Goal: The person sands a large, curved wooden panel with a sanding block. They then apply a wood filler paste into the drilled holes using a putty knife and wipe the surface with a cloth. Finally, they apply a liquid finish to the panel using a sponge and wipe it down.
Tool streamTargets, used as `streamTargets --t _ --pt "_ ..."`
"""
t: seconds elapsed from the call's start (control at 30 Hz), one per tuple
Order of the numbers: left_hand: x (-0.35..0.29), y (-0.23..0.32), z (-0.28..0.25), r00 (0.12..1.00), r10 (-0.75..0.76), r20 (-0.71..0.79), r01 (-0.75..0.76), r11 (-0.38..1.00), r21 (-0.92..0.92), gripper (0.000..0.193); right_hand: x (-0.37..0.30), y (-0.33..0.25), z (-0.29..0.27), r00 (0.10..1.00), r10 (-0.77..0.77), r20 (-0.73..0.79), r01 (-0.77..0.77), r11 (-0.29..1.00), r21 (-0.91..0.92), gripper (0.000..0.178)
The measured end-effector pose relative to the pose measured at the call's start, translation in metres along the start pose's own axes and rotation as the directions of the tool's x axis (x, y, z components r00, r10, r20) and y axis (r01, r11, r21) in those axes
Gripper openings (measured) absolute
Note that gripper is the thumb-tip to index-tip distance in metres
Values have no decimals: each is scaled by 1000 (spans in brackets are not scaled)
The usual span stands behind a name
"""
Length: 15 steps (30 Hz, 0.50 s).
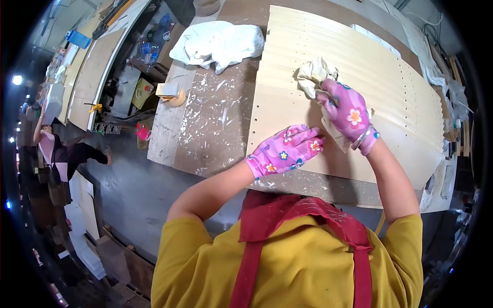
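A stack of pale wooden panels with rows of small drilled holes lies across the workbench. My right hand, in a pink flowered glove, is closed round a crumpled cream cloth over the panel. Part of the cloth hangs out below the palm. My left hand, gloved alike, rests flat on the panel's near left part, fingers stretched out and nothing in it.
Left of the panels, the paint-spattered bench holds a white cloth bundle and a sanding block on a tape roll. Plastic bottles sit in a shelf beyond. Another person works at the far left.
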<state>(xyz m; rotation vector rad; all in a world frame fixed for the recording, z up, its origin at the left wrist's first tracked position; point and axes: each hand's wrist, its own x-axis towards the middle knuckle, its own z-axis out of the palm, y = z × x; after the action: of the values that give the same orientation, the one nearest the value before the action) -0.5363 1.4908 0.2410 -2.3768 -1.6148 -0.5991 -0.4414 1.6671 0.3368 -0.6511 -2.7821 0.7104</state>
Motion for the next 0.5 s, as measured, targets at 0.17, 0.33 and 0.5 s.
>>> streamTargets --t 0.17,0.33,0.5 --pt "-4 4 7 959 -71 273 72 997 6 40 48 -60 65 907 -390 -158 388 921 -43 8" --pt "-10 0 4 966 -73 249 73 997 12 47 27 -34 50 955 -257 -147 254 966 -41 9" --pt "-2 -1 -3 994 -37 103 37 999 -4 52 -107 125 -36 817 150 -557 -332 912 -242 13"
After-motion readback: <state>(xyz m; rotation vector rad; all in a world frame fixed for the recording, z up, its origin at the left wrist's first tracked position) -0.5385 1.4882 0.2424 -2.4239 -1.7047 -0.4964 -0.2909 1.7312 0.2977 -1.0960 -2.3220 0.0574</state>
